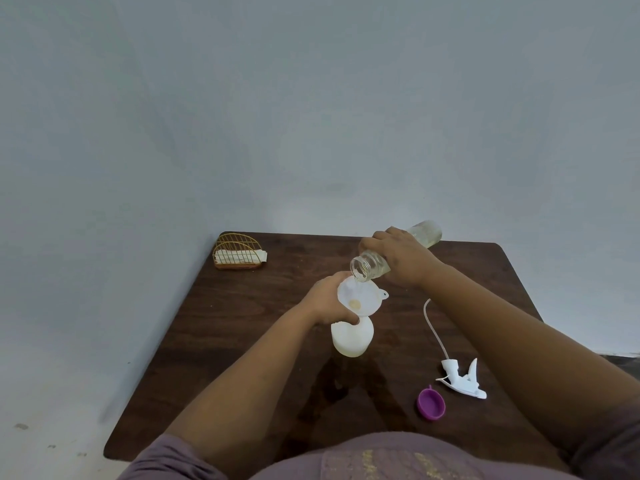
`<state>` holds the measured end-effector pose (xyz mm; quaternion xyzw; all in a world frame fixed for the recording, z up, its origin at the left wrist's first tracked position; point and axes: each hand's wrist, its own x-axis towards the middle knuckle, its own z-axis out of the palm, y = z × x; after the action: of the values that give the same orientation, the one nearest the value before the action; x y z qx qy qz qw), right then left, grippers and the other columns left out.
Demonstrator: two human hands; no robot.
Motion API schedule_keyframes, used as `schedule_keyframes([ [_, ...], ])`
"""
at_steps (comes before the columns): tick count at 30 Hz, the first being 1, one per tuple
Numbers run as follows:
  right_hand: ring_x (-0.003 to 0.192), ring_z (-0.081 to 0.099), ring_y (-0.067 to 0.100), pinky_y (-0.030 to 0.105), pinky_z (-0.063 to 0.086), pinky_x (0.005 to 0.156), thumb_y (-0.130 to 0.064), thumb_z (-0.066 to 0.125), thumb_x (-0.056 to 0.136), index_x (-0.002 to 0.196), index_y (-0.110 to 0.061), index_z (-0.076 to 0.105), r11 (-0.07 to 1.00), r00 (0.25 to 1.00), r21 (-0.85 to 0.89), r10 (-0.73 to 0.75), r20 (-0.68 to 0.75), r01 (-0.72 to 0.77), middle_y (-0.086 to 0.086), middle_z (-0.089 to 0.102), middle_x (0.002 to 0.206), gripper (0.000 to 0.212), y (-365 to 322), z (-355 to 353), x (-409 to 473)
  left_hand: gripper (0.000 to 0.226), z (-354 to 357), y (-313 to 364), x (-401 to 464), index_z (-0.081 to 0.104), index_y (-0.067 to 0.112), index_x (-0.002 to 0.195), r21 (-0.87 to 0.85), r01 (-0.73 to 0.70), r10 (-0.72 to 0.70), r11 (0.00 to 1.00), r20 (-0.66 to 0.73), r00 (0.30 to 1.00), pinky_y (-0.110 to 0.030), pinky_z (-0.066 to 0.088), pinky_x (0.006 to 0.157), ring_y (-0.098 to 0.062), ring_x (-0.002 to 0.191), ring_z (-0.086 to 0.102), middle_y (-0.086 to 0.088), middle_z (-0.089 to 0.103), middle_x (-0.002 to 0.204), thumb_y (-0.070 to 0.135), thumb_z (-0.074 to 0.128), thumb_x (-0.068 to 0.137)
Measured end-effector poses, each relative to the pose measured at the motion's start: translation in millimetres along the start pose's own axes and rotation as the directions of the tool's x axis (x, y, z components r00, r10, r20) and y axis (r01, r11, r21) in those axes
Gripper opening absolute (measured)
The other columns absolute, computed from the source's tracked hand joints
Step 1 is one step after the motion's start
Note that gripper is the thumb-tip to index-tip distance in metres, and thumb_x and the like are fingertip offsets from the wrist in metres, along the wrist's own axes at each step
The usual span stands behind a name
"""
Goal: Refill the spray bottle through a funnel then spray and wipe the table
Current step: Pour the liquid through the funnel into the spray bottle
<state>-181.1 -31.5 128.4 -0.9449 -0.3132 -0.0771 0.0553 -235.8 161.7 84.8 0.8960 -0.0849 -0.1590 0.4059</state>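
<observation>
Clear bottle [372,265] in right hand [401,258]

Right hand [401,258] tilting clear bottle [391,252] over funnel [358,297]. Left hand [327,299] gripping funnel atop white spray bottle [351,337]. Right of spray bottle: trigger head [462,379], purple cap [431,403]. Far left: wire holder [239,252].
</observation>
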Motion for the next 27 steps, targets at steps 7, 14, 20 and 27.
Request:
schedule_keyframes([
  [7,0.085,0.041,0.017,0.028,0.031,0.075,-0.015,0.063,0.077,0.112,-0.029,0.053,1.0,1.0,-0.01,0.003,0.004,-0.003,-0.005,0.056,0.096,0.039,0.5,-0.2,0.8,0.083,0.5,0.0,0.3,0.041,0.025,0.139,0.008,0.001,-0.001,1.0,-0.005,1.0,-0.03,0.047,0.09,-0.019,0.117,0.051,0.001,0.05,0.136,0.019,0.084,0.069],
  [14,0.09,0.047,0.021,0.027,0.028,0.075,-0.014,0.062,0.078,0.113,-0.027,0.054,1.0,1.0,-0.011,0.003,-0.002,-0.003,-0.003,0.057,0.097,0.038,-0.6,-1.3,-0.9,0.082,0.3,0.9,0.4,0.04,0.024,0.139,0.021,-0.004,0.004,1.0,-0.002,1.0,-0.03,0.046,0.09,-0.018,0.117,0.05,0.0,0.05,0.136,0.019,0.084,0.07],
  [20,0.09,0.048,0.021,0.028,0.031,0.076,-0.015,0.065,0.077,0.112,-0.027,0.053,1.0,1.0,-0.024,0.0,-0.007,-0.001,-0.003,0.057,0.096,0.039,0.2,-2.3,-1.0,0.082,-0.1,1.7,-0.3,0.04,0.025,0.139,0.025,-0.005,0.005,1.0,0.005,1.0,-0.032,0.046,0.093,-0.019,0.119,0.05,0.0,0.049,0.137,0.019,0.083,0.071],
  [27,0.089,0.046,0.02,0.029,0.033,0.076,-0.017,0.064,0.078,0.114,-0.027,0.053,1.0,1.0,-0.013,0.005,0.001,-0.005,-0.003,0.056,0.096,0.038,0.8,-2.6,-1.4,0.084,-0.9,1.3,-0.5,0.04,0.025,0.14,0.024,-0.005,0.005,1.0,0.003,1.0,-0.032,0.046,0.091,-0.02,0.119,0.05,0.0,0.05,0.136,0.019,0.084,0.068],
])
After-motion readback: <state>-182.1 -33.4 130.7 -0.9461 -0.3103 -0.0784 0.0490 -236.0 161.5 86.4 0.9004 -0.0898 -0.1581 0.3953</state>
